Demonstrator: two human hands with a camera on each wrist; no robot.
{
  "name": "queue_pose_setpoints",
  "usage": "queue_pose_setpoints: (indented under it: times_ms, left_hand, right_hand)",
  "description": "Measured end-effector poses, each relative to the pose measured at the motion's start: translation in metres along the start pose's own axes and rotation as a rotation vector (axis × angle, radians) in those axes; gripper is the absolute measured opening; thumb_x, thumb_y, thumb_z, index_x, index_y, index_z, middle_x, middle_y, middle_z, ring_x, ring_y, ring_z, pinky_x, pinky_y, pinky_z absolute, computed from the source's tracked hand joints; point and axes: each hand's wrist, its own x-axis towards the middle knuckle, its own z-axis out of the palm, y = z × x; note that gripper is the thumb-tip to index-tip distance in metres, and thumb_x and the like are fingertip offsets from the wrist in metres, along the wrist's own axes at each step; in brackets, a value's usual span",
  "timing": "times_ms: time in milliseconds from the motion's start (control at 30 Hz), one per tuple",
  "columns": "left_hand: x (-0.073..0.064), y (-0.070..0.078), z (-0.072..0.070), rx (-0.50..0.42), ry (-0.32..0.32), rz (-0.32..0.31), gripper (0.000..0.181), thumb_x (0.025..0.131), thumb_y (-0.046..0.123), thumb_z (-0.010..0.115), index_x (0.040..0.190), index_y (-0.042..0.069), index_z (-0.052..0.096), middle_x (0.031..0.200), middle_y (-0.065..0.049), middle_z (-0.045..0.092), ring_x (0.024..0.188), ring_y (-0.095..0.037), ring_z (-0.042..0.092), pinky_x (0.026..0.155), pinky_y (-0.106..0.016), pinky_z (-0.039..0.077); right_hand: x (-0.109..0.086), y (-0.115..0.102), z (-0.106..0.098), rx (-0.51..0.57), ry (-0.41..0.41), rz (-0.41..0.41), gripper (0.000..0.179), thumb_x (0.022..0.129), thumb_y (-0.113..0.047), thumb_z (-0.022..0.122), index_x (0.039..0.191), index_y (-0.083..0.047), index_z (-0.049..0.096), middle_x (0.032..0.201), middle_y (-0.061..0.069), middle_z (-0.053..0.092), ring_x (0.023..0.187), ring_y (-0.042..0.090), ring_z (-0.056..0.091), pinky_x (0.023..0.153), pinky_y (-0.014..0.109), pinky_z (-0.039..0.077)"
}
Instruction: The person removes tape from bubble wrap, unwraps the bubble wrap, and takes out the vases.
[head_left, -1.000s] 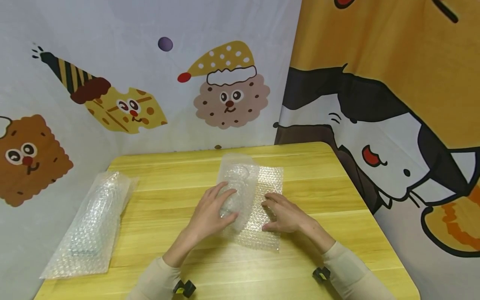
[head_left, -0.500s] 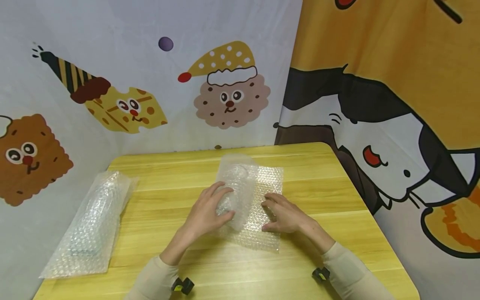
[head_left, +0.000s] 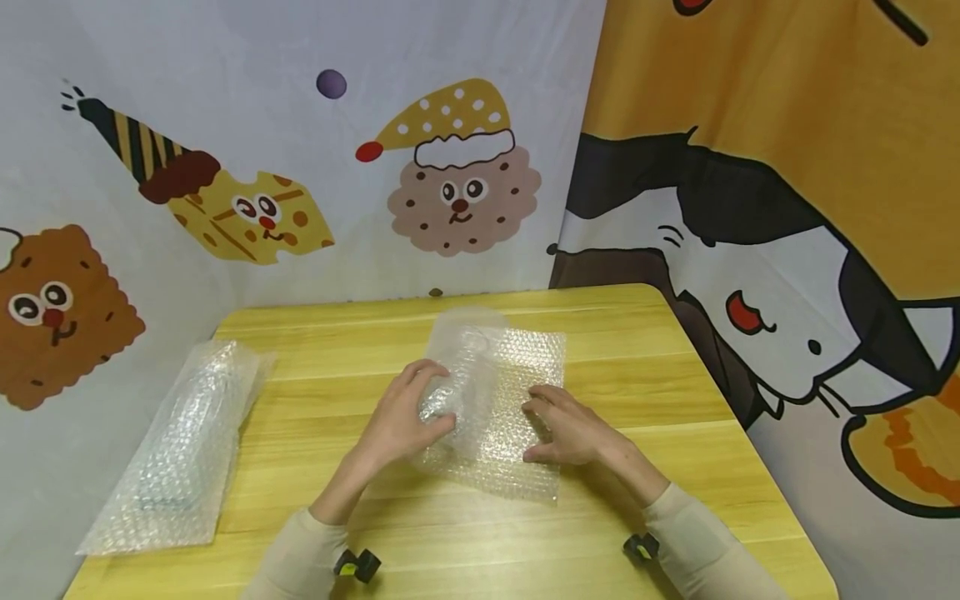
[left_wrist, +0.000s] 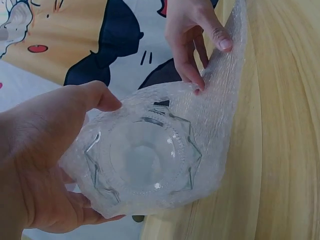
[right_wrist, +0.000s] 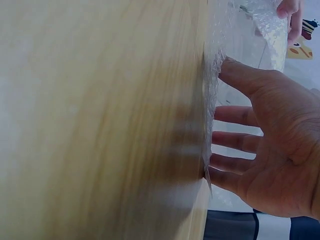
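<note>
Clear glassware (left_wrist: 142, 162) in bubble wrap (head_left: 519, 442) is gripped by the curved left hand (head_left: 400, 417), while the right hand (head_left: 572, 427), fingers spread, touches the wrap.

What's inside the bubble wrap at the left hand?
A clear, glass-like piece with a zigzag edge, one round end showing. The bubble wrap covers the rest; its full depth can't be told.

Glass piece (left_wrist: 142, 155): clear, round center, zigzag faceted outline, circular end facing the left wrist camera. Other end hidden in wrap; full shape can't tell. Looks to be on its side. Bubble wrap (head_left: 528, 358): transparent, shiny, left part folded around the glass, right part flat on the surface (head_left: 465, 542), right edge straight. Hazy rounded fold at far end.
</note>
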Motion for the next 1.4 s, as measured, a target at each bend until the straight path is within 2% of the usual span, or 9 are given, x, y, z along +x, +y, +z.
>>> queue_pose_setpoints:
  times_ms: [167,500,767,1233,1400]
  left_hand:
    - [0.001,-0.006,-0.001,-0.060,-0.005,-0.090,0.071,0.085,0.028,0.083,0.152,0.021,0.060,0.174,-0.008,0.049,0.159,-0.043,0.050,0.124,-0.077,0.048]
    - [0.000,-0.017,-0.007,-0.129,-0.032,-0.151,0.068,0.087,0.029,0.080,0.151,0.023,0.057,0.175,-0.012,0.044,0.157,-0.048,0.051,0.122,-0.081,0.047]
    - [-0.001,-0.025,-0.010,-0.181,-0.028,-0.142,0.062,0.089,0.029,0.079,0.147,0.024,0.057,0.176,-0.015,0.043,0.158,-0.050,0.049,0.121,-0.084,0.045]
    - [0.000,-0.040,-0.014,-0.236,-0.034,-0.143,0.062,0.091,0.028,0.079,0.148,0.024,0.056,0.175,-0.015,0.045,0.152,-0.049,0.053,0.120,-0.082,0.048]
    - [-0.001,-0.050,-0.019,-0.303,-0.047,-0.153,0.062,0.093,0.026,0.078,0.151,0.021,0.055,0.177,-0.018,0.042,0.154,-0.055,0.050,0.119,-0.083,0.048]
  right_hand:
    - [0.000,-0.001,-0.001,0.004,-0.001,-0.005,0.084,0.089,-0.047,0.095,0.154,-0.003,0.063,0.177,0.029,0.041,0.166,0.052,0.039,0.136,0.071,0.036]
    - [0.001,-0.001,-0.002,0.007,-0.004,-0.011,0.085,0.089,-0.047,0.095,0.154,-0.002,0.063,0.178,0.029,0.041,0.166,0.052,0.039,0.136,0.071,0.037]
    - [0.002,0.000,-0.002,0.002,-0.012,0.003,0.086,0.089,-0.047,0.095,0.154,-0.003,0.063,0.178,0.027,0.041,0.167,0.050,0.039,0.137,0.069,0.036]
    - [0.002,0.001,-0.001,0.003,-0.012,0.000,0.086,0.089,-0.048,0.096,0.154,-0.003,0.063,0.178,0.027,0.041,0.167,0.051,0.039,0.137,0.070,0.035]
    - [0.002,0.001,-0.001,0.007,-0.012,-0.003,0.085,0.089,-0.047,0.096,0.154,-0.002,0.063,0.178,0.028,0.042,0.166,0.051,0.039,0.137,0.069,0.035]
